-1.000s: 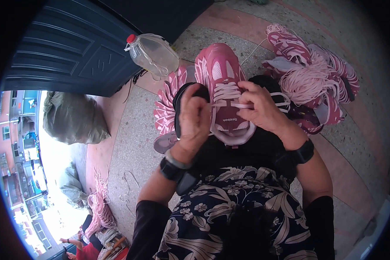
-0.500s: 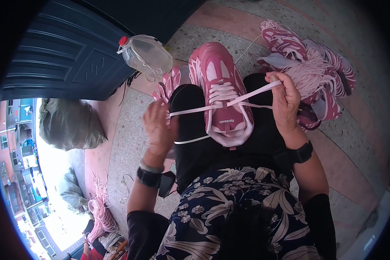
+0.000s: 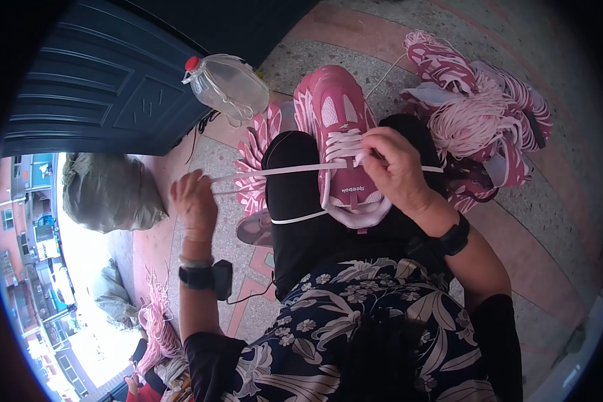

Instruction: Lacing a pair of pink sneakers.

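Note:
A pink sneaker (image 3: 342,104) rests between my thighs, toe pointing away from me. Its pale pink shoelace (image 3: 281,171) crosses the upper part of the shoe in several rows. My left hand (image 3: 195,204) is out to the left, fingers closed on one end of the lace, which stretches taut across my left leg. Close over the eyelets, on the shoe's right side, my right hand (image 3: 395,164) pinches the lace. Its fingertips partly cover the right row of eyelets. Another strand of lace lies over my right thigh.
To the right, more pink sneakers and a bundle of laces (image 3: 472,114) lie piled on the floor. Several pink shoe parts (image 3: 251,181) sit beside my left leg. A clear jug (image 3: 228,87) with a red cap stands by the dark door (image 3: 100,87). Farther left is a full sack (image 3: 114,194).
My left hand has moved left and down, drawing the lace out longer. My right hand has come left from beside the shoe to the eyelets.

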`<move>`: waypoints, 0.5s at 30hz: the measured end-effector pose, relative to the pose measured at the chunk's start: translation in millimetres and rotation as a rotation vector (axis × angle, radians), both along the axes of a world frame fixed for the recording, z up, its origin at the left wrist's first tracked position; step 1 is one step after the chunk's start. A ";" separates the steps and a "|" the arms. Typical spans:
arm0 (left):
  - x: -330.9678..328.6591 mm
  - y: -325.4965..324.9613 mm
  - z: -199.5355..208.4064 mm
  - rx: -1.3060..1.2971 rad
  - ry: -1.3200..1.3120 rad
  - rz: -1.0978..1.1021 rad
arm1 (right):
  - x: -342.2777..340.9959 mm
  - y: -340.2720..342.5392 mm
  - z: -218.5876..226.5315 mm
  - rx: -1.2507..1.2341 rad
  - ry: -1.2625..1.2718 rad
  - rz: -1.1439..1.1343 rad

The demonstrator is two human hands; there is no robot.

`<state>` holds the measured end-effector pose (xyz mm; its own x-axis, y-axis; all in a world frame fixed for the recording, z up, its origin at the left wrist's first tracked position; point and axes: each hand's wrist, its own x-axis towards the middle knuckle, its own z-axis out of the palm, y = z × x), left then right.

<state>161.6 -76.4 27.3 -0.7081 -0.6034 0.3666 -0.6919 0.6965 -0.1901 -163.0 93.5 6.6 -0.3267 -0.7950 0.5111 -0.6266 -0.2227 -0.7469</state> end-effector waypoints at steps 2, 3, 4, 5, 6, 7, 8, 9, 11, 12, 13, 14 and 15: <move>39.4 -6.8 -0.9 -0.020 -0.033 0.110 | 6.6 -0.3 -0.1 0.016 0.134 0.010; 54.7 -6.4 -1.0 -0.013 -0.037 0.156 | 7.4 2.3 0.5 0.016 0.129 0.011; 62.3 -3.2 -0.2 -0.002 -0.049 0.193 | 5.5 6.8 0.8 0.038 0.066 0.033; 67.0 -1.6 -1.5 0.001 -0.049 0.190 | 2.9 11.9 1.0 0.060 0.004 0.054; 71.3 0.4 -1.9 0.002 -0.058 0.186 | -0.4 16.8 1.0 0.059 0.002 0.056; 75.6 1.2 -3.5 0.003 -0.065 0.180 | -4.8 22.9 0.8 0.116 0.001 0.054; 81.7 0.4 -8.7 0.002 -0.064 0.180 | -9.7 29.4 1.2 0.174 0.000 0.051; 89.8 -0.7 -16.2 0.032 -0.029 0.180 | -14.4 36.6 4.7 0.171 0.002 0.054; 100.2 -2.5 -23.3 0.060 0.004 0.182 | -28.1 49.0 16.0 0.295 0.328 0.141; 102.3 -3.0 -24.0 0.087 0.017 0.176 | -38.4 54.7 22.4 0.278 0.530 0.153; 105.5 -3.2 -25.7 0.117 0.031 0.170 | -48.5 59.4 27.3 0.278 0.531 0.152; 109.6 -3.7 -26.4 0.117 0.031 0.169 | -59.1 62.8 31.5 0.254 0.589 0.129; 112.9 -5.1 -28.1 0.143 0.040 0.187 | -69.6 67.2 33.7 0.232 0.649 0.103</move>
